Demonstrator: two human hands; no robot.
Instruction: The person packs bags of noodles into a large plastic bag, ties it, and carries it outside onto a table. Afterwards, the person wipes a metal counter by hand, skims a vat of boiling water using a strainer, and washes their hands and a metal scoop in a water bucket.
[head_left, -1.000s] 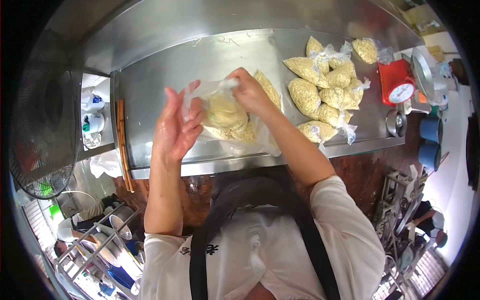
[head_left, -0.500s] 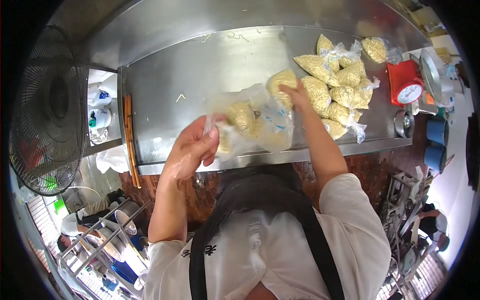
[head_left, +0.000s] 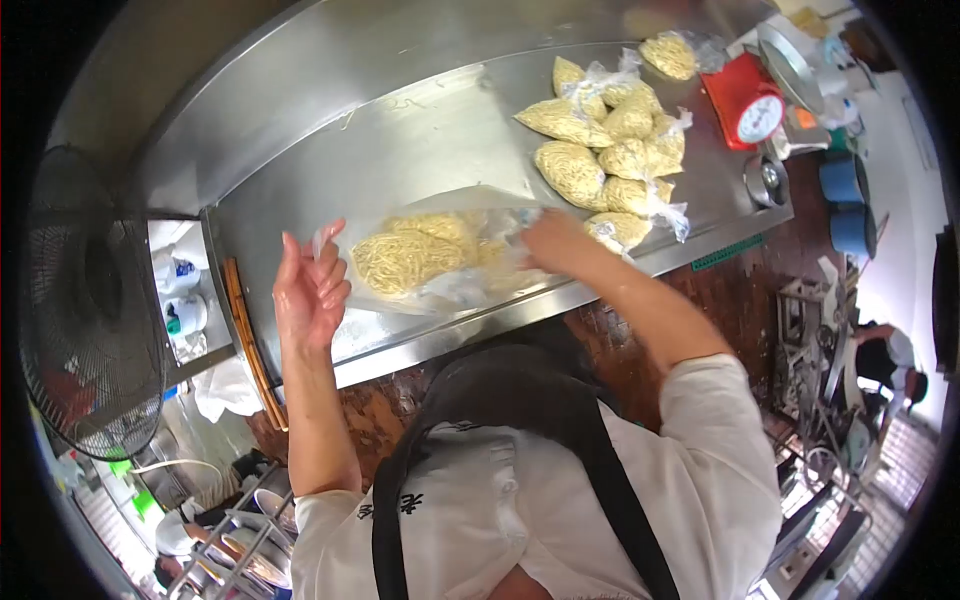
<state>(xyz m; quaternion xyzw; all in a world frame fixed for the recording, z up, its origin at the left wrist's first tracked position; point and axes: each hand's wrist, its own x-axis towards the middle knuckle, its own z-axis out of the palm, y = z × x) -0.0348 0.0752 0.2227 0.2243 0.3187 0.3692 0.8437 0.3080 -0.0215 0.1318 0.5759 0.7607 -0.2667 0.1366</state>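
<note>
A large clear plastic bag (head_left: 455, 287) lies over the front of the steel table, with bundles of pale noodles (head_left: 410, 255) inside it. At the bag's left end is my left hand (head_left: 315, 290), palm up, thumb and finger pinched on a corner of the plastic, the other fingers curled. My right hand (head_left: 555, 242) reaches to the bag's right end, its fingers closed and partly hidden by plastic and blur. Just beyond it sits a pile of tied noodle bags (head_left: 570, 172).
A red scale (head_left: 738, 100) and a metal bowl (head_left: 766, 181) stand at the right. Wooden sticks (head_left: 250, 340) lie along the left edge, beside a fan (head_left: 95, 300). Co-workers are at both lower sides, one at the right (head_left: 885, 355).
The bundle in my right hand has gone into the large bag, and that hand has come down to its right end. My left hand has moved left. The whole view has tilted.
</note>
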